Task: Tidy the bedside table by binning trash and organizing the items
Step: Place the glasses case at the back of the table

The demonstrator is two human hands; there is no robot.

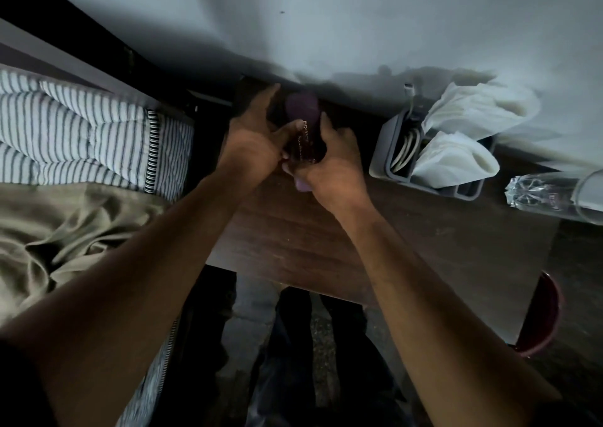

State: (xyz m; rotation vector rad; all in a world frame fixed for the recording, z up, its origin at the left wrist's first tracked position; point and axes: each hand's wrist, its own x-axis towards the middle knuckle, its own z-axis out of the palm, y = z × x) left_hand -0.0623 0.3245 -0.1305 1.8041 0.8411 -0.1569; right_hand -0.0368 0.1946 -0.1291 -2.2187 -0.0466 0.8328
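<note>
While tidying goes on at the wooden bedside table (424, 250), held up near the wall: a dark bottle (303, 144) with a purple cap, gripped around its middle by left hand (253, 142) and right hand (329, 162). Probably smooth, light and stiff (best held mid-body). Off right: gray organizer (388, 152) stuffed with white tissues (463, 132), then crinkly clear plastic (535, 194). Nothing blocking.

Both forearms are bare from elbow to wrist, with no watch, ring or band visible on the left hand (257, 142) or the right hand (329, 162). At the bottom middle of the frame, dark trousers (293, 345) cover the legs.
</note>
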